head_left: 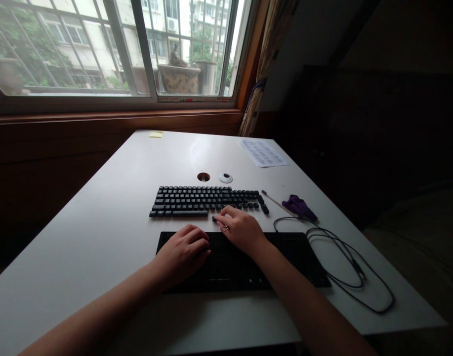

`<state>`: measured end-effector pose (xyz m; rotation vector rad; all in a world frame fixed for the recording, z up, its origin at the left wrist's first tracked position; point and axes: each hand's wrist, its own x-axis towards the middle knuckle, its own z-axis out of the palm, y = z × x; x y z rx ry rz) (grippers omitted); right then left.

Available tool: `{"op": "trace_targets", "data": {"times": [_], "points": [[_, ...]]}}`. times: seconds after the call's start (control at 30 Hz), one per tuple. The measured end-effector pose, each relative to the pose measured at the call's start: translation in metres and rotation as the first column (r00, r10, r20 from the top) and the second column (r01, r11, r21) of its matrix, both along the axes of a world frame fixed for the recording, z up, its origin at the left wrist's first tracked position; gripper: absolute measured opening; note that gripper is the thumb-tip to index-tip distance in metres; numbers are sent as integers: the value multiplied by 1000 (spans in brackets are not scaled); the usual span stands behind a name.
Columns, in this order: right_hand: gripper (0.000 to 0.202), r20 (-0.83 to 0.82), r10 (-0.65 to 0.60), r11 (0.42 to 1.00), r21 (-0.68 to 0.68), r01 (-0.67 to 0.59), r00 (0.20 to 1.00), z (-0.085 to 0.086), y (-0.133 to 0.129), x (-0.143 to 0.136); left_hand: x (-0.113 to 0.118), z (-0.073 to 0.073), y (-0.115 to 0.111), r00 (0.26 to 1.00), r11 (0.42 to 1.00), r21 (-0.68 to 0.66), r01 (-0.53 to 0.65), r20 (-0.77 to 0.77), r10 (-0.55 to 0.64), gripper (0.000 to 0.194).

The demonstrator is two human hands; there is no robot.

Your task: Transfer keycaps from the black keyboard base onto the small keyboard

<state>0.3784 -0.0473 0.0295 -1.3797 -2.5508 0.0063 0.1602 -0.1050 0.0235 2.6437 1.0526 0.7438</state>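
Observation:
A black keyboard base (226,267), stripped of its keys, lies near the front of the white table. My left hand (187,244) rests over its left half with fingers curled together; its fingertips are hidden, so what they grip, if anything, cannot be made out. Just beyond the base, my right hand (239,227) reaches across with thumb and forefinger closed on a small black keycap (214,218) at the tabletop. Loose black keycaps (189,200) lie in keyboard-like rows behind both hands. A long spacebar keycap (189,213) is in the nearest row.
To the right lie a thin brush (272,199), a purple cloth (299,206) and a looped black cable (345,247). Behind the keycaps are a round hole (203,177) and a white ring cover (226,178). Printed sheets (264,152) and a yellow note (155,134) lie farther back.

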Motion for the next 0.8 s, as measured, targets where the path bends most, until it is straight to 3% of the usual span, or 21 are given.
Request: {"op": "trace_targets", "data": {"times": [0.8], "points": [[37,91,-109,993,-36,113,990,-4,5,-10,2,1,0,1000,1000,9,3,-12,-3,11]]}}
